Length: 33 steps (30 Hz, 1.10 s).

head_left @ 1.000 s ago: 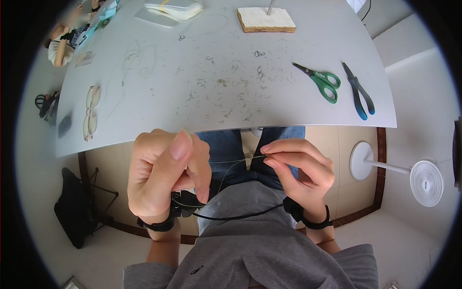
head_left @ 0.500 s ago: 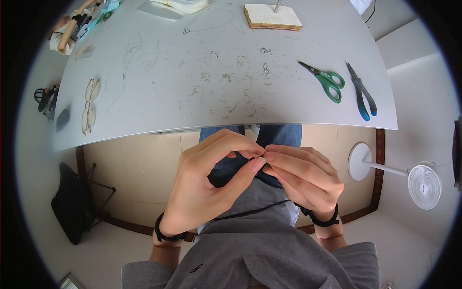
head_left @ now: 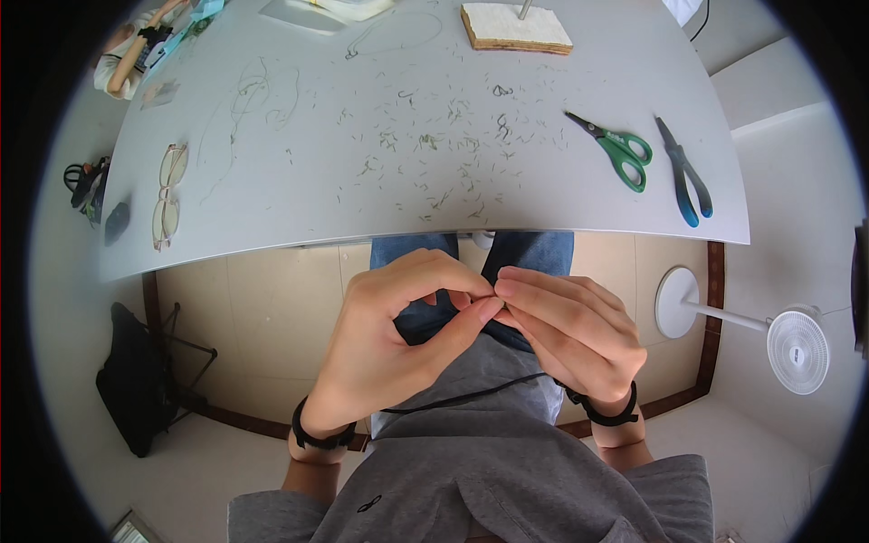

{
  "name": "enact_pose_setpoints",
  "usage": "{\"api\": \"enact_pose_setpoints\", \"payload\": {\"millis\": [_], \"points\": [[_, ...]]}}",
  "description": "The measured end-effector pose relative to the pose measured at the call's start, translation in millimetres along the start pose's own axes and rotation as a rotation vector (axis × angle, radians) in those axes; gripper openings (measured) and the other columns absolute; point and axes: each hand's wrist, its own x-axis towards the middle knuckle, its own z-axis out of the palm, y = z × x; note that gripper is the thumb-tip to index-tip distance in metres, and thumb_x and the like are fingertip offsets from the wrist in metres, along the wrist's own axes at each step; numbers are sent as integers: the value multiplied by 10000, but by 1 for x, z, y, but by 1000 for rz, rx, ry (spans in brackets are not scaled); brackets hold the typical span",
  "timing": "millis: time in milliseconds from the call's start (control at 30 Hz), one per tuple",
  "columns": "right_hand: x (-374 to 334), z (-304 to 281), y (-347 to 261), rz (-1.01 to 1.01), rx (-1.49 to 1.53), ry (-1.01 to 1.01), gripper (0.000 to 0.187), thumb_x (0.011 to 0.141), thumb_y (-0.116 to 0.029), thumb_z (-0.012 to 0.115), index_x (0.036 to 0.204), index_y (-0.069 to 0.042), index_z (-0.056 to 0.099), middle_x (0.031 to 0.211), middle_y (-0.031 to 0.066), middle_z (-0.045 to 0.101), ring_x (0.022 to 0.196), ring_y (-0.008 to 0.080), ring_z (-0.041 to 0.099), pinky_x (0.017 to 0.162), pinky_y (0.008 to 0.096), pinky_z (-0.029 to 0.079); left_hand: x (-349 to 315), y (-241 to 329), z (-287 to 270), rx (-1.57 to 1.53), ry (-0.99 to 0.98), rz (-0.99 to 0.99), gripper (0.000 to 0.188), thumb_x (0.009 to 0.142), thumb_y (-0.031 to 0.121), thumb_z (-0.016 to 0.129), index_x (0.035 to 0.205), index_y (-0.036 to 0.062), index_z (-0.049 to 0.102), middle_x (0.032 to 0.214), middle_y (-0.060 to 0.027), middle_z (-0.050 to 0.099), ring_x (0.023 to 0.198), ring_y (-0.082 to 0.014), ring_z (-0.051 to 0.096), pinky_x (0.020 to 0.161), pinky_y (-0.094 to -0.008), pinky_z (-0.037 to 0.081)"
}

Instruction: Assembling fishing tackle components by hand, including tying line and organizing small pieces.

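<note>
Over my lap, just off the table's near edge, my left hand (head_left: 398,335) and my right hand (head_left: 575,330) meet at the fingertips. The left thumb and forefinger are pinched together. Against them press the fingertips of the right hand, also closed. Whatever lies between the fingers is hidden or too small to name. On the white table (head_left: 299,199) ahead are scattered many short, thin dark snippets (head_left: 428,141) and a few loose coils of thread (head_left: 503,125). Green-handled scissors (head_left: 625,158) and blue-handled pliers (head_left: 685,172) lie to the right of them.
Eyeglasses (head_left: 167,196) rest at the table's left, near tangled thin thread (head_left: 240,109). A white-topped block with a metal rod (head_left: 516,29) stands at the back. A white fan (head_left: 797,351) is on the right, a black folding chair (head_left: 136,380) on the left. Another person's arm (head_left: 127,68) shows far left.
The fingertips have shifted slightly and the left thumb and forefinger sit closer together. The view has moved a little. The things on the table lie as before.
</note>
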Motion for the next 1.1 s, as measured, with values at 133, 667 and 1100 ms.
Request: {"api": "enact_pose_setpoints", "payload": {"millis": [133, 667, 1100], "points": [[3, -2, -1, 48, 30, 34, 178, 598, 19, 735, 724, 93, 634, 934, 192, 645, 836, 279, 663, 622, 302, 560, 2, -1, 1, 4, 16, 26, 88, 749, -32, 669, 823, 4, 638, 802, -55, 639, 723, -128, 543, 631, -259, 391], [12, -16, -9, 561, 393, -117, 137, 692, 3, 734, 777, 0, 627, 882, 98, 628, 719, 162, 625, 591, 249, 530, 3, -4, 7, 543, 124, 450, 172, 624, -16, 728, 771, 37, 656, 781, -34, 625, 724, -205, 535, 624, -311, 444], [13, -29, -1, 533, 316, -116, 123, 670, 27, 735, 751, 18, 643, 818, 94, 619, 667, 155, 610, 571, 242, 502, 2, -16, -10, -83, -144, -44, 20, 837, 24, 611, 829, 28, 593, 698, -30, 572, 616, -94, 517, 567, -238, 408]]}}
